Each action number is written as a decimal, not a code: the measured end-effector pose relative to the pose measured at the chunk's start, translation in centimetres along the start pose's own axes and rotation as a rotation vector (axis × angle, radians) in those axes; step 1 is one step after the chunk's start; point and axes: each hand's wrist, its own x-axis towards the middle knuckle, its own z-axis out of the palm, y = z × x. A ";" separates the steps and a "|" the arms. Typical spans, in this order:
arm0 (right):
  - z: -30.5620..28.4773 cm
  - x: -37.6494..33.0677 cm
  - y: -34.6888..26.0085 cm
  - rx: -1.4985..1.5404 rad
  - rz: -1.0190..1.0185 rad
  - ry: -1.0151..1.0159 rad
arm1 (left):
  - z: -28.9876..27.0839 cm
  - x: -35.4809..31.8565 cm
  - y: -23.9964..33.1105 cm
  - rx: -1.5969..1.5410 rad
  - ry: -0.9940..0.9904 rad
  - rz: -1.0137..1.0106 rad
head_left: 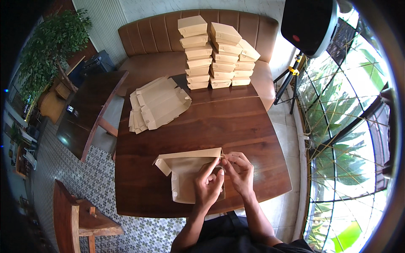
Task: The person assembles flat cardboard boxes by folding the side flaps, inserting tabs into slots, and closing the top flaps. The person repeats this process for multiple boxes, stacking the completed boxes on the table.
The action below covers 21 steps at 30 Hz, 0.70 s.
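The person's right hand [239, 172] has its thumb and fingertips drawn together, pinching the far right corner of a kraft-brown cardboard takeaway box [184, 182]. The left hand [207, 184] reaches over the box's interior, index finger extended to the same corner, thumb raised and the other fingers curled; whether it grips the board cannot be told. The box lies at the near edge of a dark wooden table [249, 126], partly folded, with one long panel standing up along its far side and a loose flap jutting out at the left.

Beyond it, toward the table's far left corner, a pile of flat box blanks [163, 102] lies slightly fanned. To the right of the pile, folded takeaway boxes [222, 56] stand in three tall columns at the far edge, the right one topped by a tilted box.

Behind the table curves a brown upholstered bench [145, 40]. On the right, a black loudspeaker [307, 26] stands on a tripod [292, 72] near a gridded window [350, 126]. A second wooden table [90, 105] sits to the left, with a leafy tree [52, 47] beyond it.
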 end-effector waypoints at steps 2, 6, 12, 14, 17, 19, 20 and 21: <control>0.0 0.0 0.1 0.046 0.068 0.008 | 0.1 0.0 0.1 -0.002 -0.016 0.011; 0.0 -0.4 0.0 0.058 0.077 0.053 | 0.2 0.2 -0.2 -0.092 -0.007 0.016; 0.2 -0.6 0.1 0.137 0.140 0.084 | -0.4 0.8 -0.4 -0.158 0.045 -0.156; 0.3 -0.5 0.3 0.082 0.123 0.086 | -0.1 1.0 -0.4 -0.052 0.055 -0.073; 0.5 -0.6 0.5 0.200 0.177 0.124 | 0.6 0.4 -0.2 0.235 0.069 0.176; 0.6 -0.5 0.6 0.202 0.158 0.132 | 0.9 0.1 0.0 0.282 0.062 0.202; 0.6 -0.5 0.5 0.202 0.149 0.135 | 1.0 0.0 0.1 0.280 0.061 0.195; 0.5 -0.5 0.5 0.168 0.141 0.132 | 1.0 0.0 0.2 0.267 0.064 0.181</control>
